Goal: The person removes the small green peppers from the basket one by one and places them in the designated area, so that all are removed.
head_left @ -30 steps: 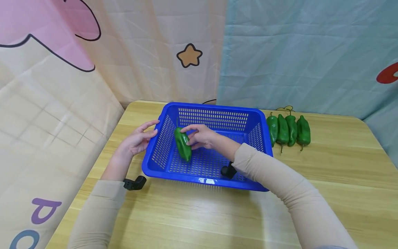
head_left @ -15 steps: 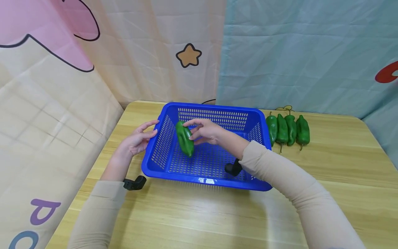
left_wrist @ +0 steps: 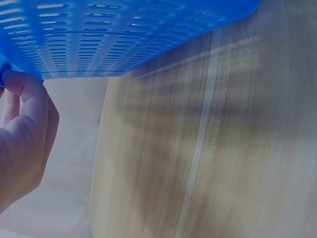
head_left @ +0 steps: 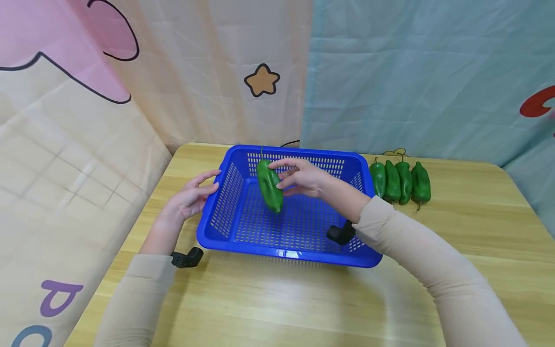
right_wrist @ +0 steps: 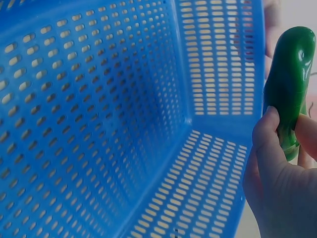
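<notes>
A blue plastic basket with slotted walls stands on the wooden table. At its left rim, my left hand grips the edge between thumb and fingers; the left wrist view shows that thumb on the rim. My right hand pinches a long green pepper above the basket's inside. The pepper hangs tilted, stem end up. In the right wrist view, thumb and fingers close around one end of the pepper, apart from the basket wall.
Several green peppers lie side by side on the table, right of the basket near the back edge. Patterned curtains hang behind and to the left. A black wrist camera sits on each forearm.
My right hand has lifted the pepper from low at the basket's left side, moving up and to the right. My left hand keeps its place on the rim.
</notes>
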A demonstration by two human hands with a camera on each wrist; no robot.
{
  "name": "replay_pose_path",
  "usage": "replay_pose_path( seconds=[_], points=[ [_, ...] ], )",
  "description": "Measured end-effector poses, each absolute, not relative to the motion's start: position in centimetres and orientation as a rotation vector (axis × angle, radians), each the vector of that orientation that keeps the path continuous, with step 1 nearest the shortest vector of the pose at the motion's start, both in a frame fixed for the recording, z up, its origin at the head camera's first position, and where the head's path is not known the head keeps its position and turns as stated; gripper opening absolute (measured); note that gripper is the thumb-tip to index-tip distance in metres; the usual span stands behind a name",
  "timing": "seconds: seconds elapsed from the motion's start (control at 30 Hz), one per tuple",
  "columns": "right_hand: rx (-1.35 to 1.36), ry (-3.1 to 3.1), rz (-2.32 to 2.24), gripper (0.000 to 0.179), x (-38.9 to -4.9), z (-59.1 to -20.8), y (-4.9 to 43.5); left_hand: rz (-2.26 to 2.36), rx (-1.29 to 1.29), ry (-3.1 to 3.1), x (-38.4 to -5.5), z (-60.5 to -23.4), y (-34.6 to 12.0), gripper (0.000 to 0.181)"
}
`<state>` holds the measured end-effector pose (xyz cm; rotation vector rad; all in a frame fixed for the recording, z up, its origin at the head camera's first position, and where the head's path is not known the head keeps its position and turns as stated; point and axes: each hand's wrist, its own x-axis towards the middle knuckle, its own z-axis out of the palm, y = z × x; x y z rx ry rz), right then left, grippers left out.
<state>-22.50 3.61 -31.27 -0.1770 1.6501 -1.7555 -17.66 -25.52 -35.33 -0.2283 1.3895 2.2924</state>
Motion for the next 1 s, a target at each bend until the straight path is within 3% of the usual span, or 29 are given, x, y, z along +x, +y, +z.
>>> replay_pose_path(
  seconds=[1.0],
  points=[
    [-0.178, 1.626, -1.874, 0.053, -22.5, -27.8, 11.3, 2.307, -0.265, 1.386, -17.6, -35.4, -25.5, 0.03]
  ],
)
